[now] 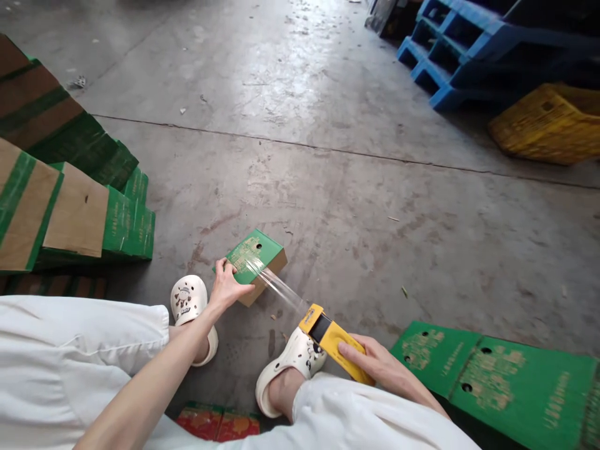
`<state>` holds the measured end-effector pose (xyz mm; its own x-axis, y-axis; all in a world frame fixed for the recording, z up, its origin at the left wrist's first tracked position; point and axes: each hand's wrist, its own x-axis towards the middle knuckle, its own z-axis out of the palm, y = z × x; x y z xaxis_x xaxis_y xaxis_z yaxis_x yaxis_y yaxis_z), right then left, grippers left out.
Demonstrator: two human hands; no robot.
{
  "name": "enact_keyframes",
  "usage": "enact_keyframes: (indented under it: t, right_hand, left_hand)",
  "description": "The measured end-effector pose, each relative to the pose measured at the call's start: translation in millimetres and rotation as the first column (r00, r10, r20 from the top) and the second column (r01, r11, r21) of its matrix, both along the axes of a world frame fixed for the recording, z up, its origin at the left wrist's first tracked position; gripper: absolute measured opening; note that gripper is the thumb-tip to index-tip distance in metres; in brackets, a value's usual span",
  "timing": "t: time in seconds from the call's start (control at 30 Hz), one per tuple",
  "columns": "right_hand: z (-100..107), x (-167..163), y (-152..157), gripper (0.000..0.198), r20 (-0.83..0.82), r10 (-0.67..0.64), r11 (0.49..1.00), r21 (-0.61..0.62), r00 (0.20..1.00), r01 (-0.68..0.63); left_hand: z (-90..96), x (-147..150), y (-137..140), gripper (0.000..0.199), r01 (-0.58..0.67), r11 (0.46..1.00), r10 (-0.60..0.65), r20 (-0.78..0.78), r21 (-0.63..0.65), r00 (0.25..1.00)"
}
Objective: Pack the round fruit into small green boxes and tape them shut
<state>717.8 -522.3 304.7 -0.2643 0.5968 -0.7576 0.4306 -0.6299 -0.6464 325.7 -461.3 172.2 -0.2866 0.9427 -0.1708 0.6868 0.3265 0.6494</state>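
Observation:
A green and brown cardboard box (269, 247) sits on the floor in front of my feet, with a dark round hole in its printed green face. My left hand (228, 287) grips the box's near left edge, thumb and fingers bent over it. In my right hand (370, 356) is a yellow tape dispenser (335, 344), tilted above my right shoe. A strip of clear tape (287, 292) stretches taut from the dispenser to the green face of the box.
Stacked green and brown boxes (77, 209) stand at the left. More green boxes (510, 381) lie at the lower right, and red boxes (218, 424) between my legs. Blue pallets (450, 53) and a yellow crate (546, 125) are at the upper right. White clogs (189, 300) are on my feet.

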Motion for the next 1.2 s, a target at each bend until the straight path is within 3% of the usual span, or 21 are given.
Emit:
enact_keyframes:
  t: [0.27, 0.67, 0.8, 0.9, 1.0, 1.2]
  right_hand:
    - [-13.1, -9.5, 13.5, 0.064, -0.011, 0.076, 0.997, -0.023, 0.997, -0.076]
    - [-51.2, -33.1, 53.3, 0.067, 0.002, 0.191, 0.981, 0.042, 0.982, -0.191]
    - [-64.1, -54.5, 68.4, 0.063, 0.029, 0.206, 0.977, 0.057, 0.978, -0.207]
    - [-75.3, -71.6, 76.9, 0.059, 0.018, 0.189, 0.979, 0.074, 0.982, -0.19]
    - [-87.3, -84.6, 83.2, 0.06, -0.042, 0.175, 0.983, 0.055, 0.984, -0.172]
    - [-105.6, -105.7, 100.4, 0.063, -0.049, 0.244, 0.967, 0.081, 0.969, -0.24]
  left_hand:
    - [-1.2, -6.6, 4.5, 0.06, -0.026, 0.998, 0.027, 0.022, -0.064, 0.999]
    - [1.0, -47.3, 25.5, 0.055, -0.012, 0.988, 0.021, 0.059, -0.151, 0.998]
    - [5.0, -59.7, 26.2, 0.068, -0.092, 0.974, 0.118, 0.118, -0.209, 0.986]
    - [10.1, -68.2, 28.8, 0.083, -0.131, 0.982, 0.15, 0.146, -0.135, 0.978]
    - [17.5, -74.4, 37.1, 0.091, -0.063, 0.998, 0.063, 0.151, -0.002, 0.987]
    - [18.0, -81.6, 67.5, 0.073, 0.199, 0.976, -0.206, 0.09, 0.087, 0.974]
